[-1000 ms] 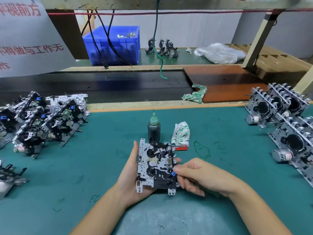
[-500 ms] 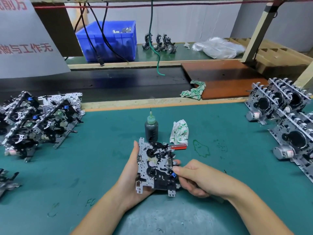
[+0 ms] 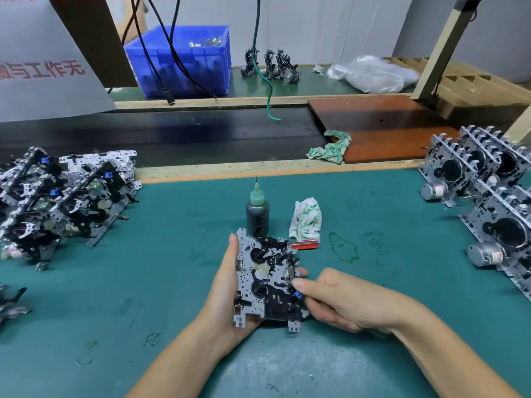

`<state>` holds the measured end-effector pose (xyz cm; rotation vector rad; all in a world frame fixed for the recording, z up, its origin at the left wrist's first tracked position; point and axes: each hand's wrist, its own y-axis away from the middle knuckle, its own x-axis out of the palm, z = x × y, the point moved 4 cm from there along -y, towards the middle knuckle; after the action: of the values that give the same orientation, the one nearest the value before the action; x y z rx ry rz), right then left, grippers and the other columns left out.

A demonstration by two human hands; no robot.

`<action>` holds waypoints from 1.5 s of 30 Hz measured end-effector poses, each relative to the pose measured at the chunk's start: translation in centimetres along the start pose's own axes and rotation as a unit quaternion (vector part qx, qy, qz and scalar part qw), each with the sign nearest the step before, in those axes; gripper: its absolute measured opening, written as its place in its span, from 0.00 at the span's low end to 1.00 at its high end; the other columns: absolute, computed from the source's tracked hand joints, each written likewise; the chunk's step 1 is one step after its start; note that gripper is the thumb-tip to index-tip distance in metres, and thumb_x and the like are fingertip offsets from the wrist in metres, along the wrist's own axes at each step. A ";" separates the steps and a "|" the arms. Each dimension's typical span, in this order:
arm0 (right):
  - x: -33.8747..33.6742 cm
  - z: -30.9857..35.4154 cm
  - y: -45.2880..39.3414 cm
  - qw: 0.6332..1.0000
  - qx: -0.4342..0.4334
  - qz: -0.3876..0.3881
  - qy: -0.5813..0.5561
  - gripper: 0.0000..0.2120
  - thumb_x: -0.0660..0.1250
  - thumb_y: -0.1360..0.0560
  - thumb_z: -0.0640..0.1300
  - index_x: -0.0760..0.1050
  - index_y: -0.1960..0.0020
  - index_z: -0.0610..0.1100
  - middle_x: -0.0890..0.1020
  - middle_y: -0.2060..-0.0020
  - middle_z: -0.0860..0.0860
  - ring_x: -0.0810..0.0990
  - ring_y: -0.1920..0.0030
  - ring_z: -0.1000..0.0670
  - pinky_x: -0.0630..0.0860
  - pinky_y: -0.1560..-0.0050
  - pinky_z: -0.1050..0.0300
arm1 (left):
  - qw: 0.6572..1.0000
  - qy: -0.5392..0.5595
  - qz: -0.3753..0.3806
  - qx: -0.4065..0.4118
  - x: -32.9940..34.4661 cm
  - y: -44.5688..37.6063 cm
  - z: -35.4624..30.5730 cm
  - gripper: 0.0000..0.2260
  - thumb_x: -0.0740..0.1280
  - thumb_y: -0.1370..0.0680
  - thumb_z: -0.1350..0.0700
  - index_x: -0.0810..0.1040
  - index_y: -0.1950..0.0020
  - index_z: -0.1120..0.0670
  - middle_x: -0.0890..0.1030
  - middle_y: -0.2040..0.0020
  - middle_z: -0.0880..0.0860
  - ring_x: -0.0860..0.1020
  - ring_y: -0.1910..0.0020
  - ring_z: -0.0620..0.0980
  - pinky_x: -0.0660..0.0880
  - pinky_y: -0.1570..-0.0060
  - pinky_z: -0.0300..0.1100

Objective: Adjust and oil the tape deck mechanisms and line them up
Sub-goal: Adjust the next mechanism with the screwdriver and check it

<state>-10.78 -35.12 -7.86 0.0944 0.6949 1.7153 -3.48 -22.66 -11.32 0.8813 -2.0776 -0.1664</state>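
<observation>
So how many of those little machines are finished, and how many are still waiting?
I can't tell which pile is finished. One tape deck mechanism is in hand: the left hand holds it while the right hand works a part on its edge. The oil bottle stands untouched behind it. One batch lies at left, and another row stands at right.

green bench mat (image 3: 172, 282), oil bottle (image 3: 257, 215), rag (image 3: 306, 218)

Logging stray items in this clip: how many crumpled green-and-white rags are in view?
2. One rag sits on the green mat just right of the oil bottle; the other rag lies farther back, at the brown board's left edge. More may be hidden.
</observation>
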 end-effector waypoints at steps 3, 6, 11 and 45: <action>-0.1 -0.1 0.1 0.999 -0.008 -0.015 0.045 0.30 0.52 0.19 0.55 0.63 0.79 0.47 0.62 0.87 0.54 0.60 0.84 0.55 0.61 0.77 0.64 | 1.000 -0.007 -0.004 0.010 0.1 0.1 0.1 0.35 0.51 0.25 0.32 0.85 0.52 0.58 0.82 0.48 0.64 0.83 0.52 0.58 0.81 0.59 0.46; -0.3 -0.3 0.2 0.999 -0.009 -0.014 0.043 0.30 0.52 0.19 0.55 0.63 0.78 0.46 0.62 0.86 0.55 0.61 0.84 0.55 0.61 0.77 0.64 | 0.999 -0.027 -0.010 0.016 0.3 0.2 0.1 0.36 0.52 0.26 0.31 0.84 0.48 0.59 0.81 0.46 0.66 0.82 0.50 0.59 0.81 0.54 0.49; -0.5 -0.3 0.1 0.999 -0.034 -0.010 -0.028 0.30 0.54 0.19 0.55 0.65 0.79 0.48 0.61 0.87 0.52 0.58 0.83 0.52 0.62 0.76 0.64 | 1.000 -0.018 0.022 -0.007 0.6 0.9 -0.1 0.39 0.50 0.28 0.28 0.82 0.43 0.58 0.79 0.41 0.63 0.80 0.44 0.58 0.79 0.47 0.51; -2.6 0.7 1.9 0.833 -0.173 -0.352 0.391 0.22 0.71 0.29 0.42 0.74 0.35 0.48 0.79 0.44 0.53 0.74 0.41 0.50 0.70 0.44 0.56 | 0.982 -0.027 0.182 -0.028 1.6 2.9 -1.9 0.23 0.73 0.31 0.51 0.80 0.41 0.62 0.77 0.39 0.66 0.76 0.39 0.65 0.70 0.38 0.64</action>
<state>-11.39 -37.37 -5.62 -1.0551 0.8420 1.0744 -4.20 -21.12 -7.86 0.4542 -2.2349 -0.0516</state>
